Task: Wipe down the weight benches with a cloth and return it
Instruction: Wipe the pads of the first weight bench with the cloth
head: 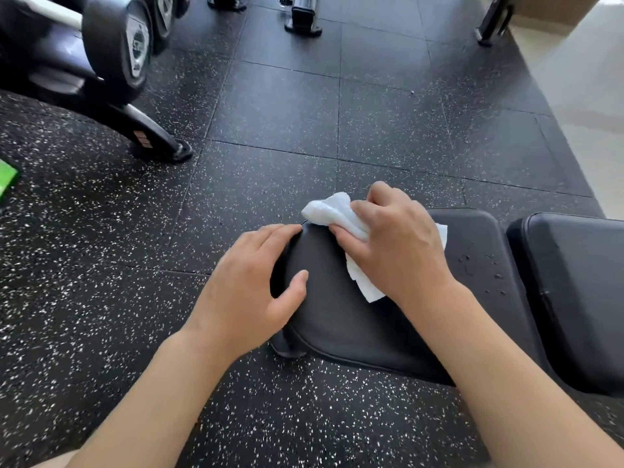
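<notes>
A black padded weight bench seat (351,319) lies low in the middle of the view, with a second black pad (574,282) beside it on the right. My right hand (395,244) grips a crumpled white cloth (332,209) and presses it on the seat's far left corner. My left hand (250,288) rests on the seat's left edge, fingers straight over the rim and thumb on the top. Small droplets (479,261) dot the seat to the right of my right hand.
A dumbbell rack (111,55) with black dumbbells stands at the upper left, its foot (162,143) reaching onto the speckled rubber floor (304,113). Machine feet (304,18) stand at the top. A green object (6,180) shows at the left edge. Pale tiles (580,96) run along the right.
</notes>
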Demonstrator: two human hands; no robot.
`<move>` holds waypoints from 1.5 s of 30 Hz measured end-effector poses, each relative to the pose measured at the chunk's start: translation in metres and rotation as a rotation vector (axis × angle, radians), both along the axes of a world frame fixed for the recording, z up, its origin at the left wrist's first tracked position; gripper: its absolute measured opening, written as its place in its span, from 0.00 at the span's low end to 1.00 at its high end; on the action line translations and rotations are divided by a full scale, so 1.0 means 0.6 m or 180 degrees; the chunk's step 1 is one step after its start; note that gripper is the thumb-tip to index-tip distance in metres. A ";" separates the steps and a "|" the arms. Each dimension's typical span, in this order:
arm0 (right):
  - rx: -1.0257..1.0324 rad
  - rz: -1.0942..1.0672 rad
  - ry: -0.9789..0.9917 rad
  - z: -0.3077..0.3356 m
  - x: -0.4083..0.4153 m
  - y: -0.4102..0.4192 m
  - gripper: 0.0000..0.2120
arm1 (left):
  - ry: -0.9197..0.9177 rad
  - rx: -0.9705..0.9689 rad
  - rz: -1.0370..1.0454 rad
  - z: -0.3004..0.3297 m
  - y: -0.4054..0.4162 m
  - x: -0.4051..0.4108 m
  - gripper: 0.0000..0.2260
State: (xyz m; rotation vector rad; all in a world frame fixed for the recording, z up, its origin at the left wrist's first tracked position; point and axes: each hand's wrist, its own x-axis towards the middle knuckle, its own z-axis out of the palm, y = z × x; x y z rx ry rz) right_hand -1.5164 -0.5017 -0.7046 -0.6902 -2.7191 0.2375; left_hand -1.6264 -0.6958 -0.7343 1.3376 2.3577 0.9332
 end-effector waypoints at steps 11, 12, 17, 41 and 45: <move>0.0327 0.1142 -0.0015 -0.021 0.064 -0.108 0.20 | -0.0138 0.0034 -0.0458 -0.021 -0.055 -0.040 0.39; 0.0310 0.1161 0.0004 -0.023 0.066 -0.102 0.19 | -0.0163 0.0029 -0.0466 -0.021 -0.056 -0.039 0.40; 0.0077 0.0232 0.0096 -0.008 0.029 -0.012 0.17 | -0.0168 0.0006 -0.0502 -0.021 -0.055 -0.034 0.46; -0.0030 0.0517 0.0444 -0.029 0.014 -0.067 0.16 | -0.0498 0.0149 -0.0549 -0.018 -0.043 -0.057 0.39; 0.0032 0.1495 0.0279 -0.040 0.037 -0.117 0.17 | -0.0819 0.0105 -0.0643 -0.021 -0.056 -0.070 0.45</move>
